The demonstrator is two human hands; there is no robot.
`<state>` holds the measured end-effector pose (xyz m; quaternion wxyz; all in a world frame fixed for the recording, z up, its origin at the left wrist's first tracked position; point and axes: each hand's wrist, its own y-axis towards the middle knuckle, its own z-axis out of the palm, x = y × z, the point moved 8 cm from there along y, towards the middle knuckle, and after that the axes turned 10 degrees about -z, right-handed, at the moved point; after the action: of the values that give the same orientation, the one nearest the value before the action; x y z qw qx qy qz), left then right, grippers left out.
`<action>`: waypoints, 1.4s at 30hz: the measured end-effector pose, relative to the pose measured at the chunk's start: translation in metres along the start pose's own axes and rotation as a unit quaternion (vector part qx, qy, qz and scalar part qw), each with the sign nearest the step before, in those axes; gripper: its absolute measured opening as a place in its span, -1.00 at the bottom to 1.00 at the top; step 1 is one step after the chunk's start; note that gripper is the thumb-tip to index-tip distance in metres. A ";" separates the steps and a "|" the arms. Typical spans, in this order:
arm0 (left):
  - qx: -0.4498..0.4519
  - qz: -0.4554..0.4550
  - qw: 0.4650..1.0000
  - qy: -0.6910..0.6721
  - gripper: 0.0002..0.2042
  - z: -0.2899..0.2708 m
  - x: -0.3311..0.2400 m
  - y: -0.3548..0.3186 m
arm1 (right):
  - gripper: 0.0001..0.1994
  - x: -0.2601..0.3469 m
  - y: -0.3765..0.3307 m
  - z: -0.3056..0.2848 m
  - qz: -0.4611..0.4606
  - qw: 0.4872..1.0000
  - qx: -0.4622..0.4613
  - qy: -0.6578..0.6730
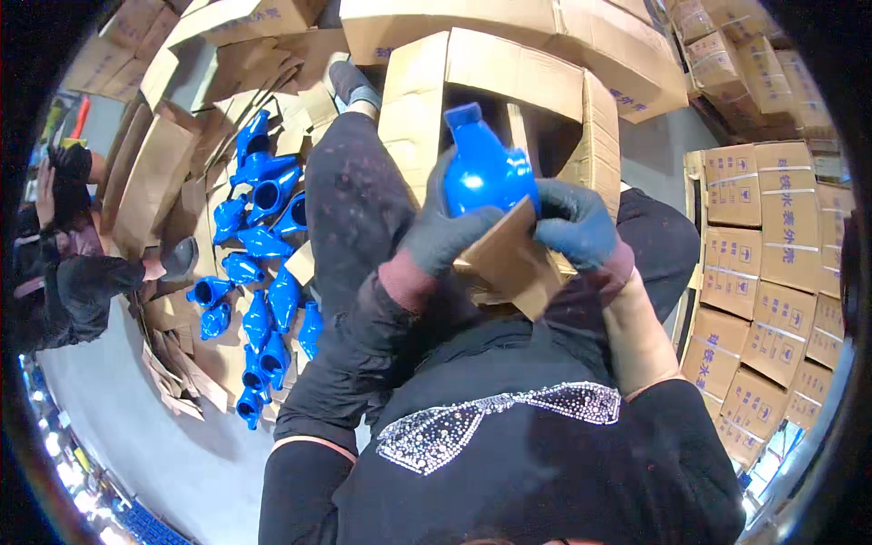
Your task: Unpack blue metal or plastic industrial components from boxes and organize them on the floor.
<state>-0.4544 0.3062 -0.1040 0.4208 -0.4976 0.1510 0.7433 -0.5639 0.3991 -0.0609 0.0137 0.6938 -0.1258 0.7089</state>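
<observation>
A glossy blue pipe fitting (490, 177) with a round body and a narrower flanged neck is up in front of me, over the open cardboard box (513, 68) between my legs. My left hand (450, 227), in a dark glove, grips its left side. My right hand (581, 222), in a blue-grey glove, closes on the right side of the fitting. Just below the fitting, a brown cardboard flap (520, 259) rises between my hands and hides its lower part. The inside of the box is dark and partly covered by the fitting.
Several more blue fittings (263, 245) lie on flattened cardboard to my left. Beyond them, another person (82, 272) in dark clothes sits at the far left. Strapped cartons (763, 227) are stacked on a pallet at right. More cartons (509, 20) stand ahead of the box.
</observation>
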 end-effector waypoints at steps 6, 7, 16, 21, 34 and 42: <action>0.083 -0.076 0.993 -0.034 -0.27 0.005 0.024 -0.011 | -0.60 -0.008 -0.014 0.017 -0.009 0.999 0.012 0.050; 0.060 -0.089 0.994 -0.028 -0.30 -0.002 0.028 -0.012 | -0.59 -0.004 -0.013 0.018 -0.008 1.000 0.018 -0.002; 0.033 -0.183 0.907 -0.378 -0.33 -0.007 0.022 -0.009 | -0.53 -0.017 -0.025 -0.043 -0.058 0.976 -0.211 0.014; 0.084 -0.271 0.784 -0.553 -0.19 -0.004 0.034 -0.006 | -0.51 -0.063 -0.019 -0.050 0.010 0.940 -0.270 0.209; 0.063 -0.253 0.748 -0.610 -0.17 -0.008 0.019 -0.011 | -0.47 -0.072 0.034 -0.053 -0.039 0.957 -0.268 0.105; 0.057 -0.211 0.760 -0.612 -0.26 -0.015 0.020 -0.007 | -0.54 -0.050 0.048 -0.034 -0.058 0.957 -0.274 0.073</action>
<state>-0.4424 0.3099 -0.1265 0.5975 0.0695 -0.2053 0.7720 -0.6048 0.3673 -0.1181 0.2533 0.6156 -0.2735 0.6943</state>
